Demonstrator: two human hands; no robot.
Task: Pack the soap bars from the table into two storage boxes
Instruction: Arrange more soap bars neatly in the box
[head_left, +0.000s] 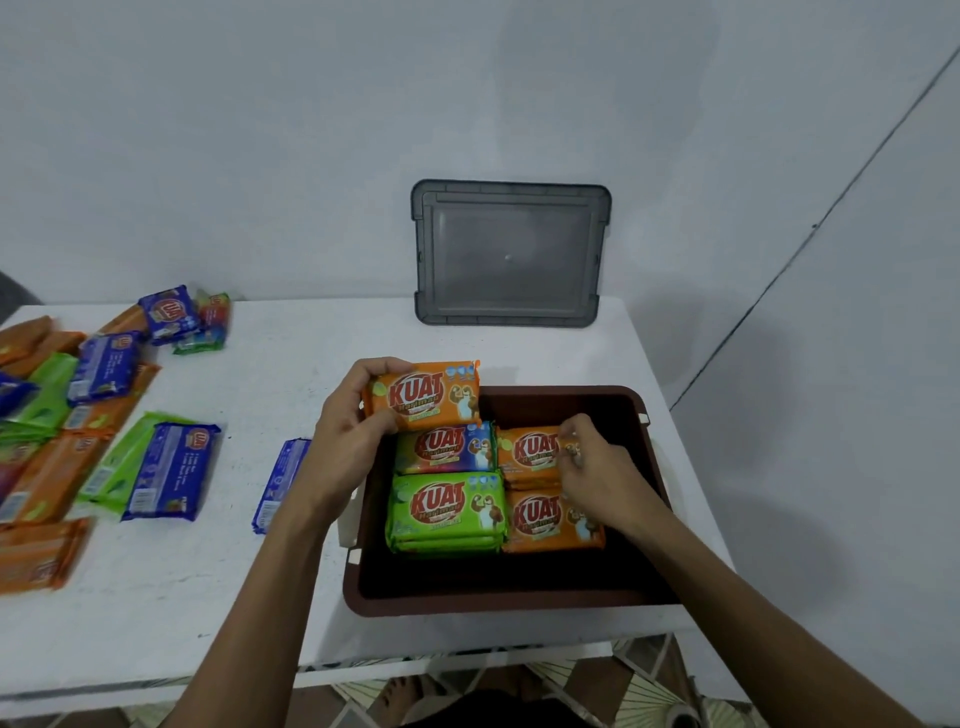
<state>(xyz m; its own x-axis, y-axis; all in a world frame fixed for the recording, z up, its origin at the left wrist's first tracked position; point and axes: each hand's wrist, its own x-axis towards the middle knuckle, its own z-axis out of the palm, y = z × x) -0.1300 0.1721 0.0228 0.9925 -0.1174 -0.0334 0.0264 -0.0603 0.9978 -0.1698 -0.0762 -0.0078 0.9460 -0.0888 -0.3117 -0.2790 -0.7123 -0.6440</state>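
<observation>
1. Forearms reach up from the bottom edge toward a brown storage box at the near right of the white surface;
2. the left hand grips an orange soap bar by its left end, fingers over the top and thumb below, above the box's far left corner; its long axis runs left to right, its label faces the camera and reads "KUAT" upright in red;
3. the right hand is curled, fingertips pinching the right end of a second orange bar in the box's right column;
4. the packed bars all lie face up with long axes left to right: a multicolour bar behind a green bar on the left, a third orange bar nearer on the right; each shows "KUAT" (the smaller print beneath is too blurred to read);
5. loose bars in orange, green and blue lie scattered at the left of the surface, mostly slanted; one blue bar lies just beside the box's left wall, partly hidden by the left forearm;
6. a grey lid leans against the wall at the far edge.
</observation>
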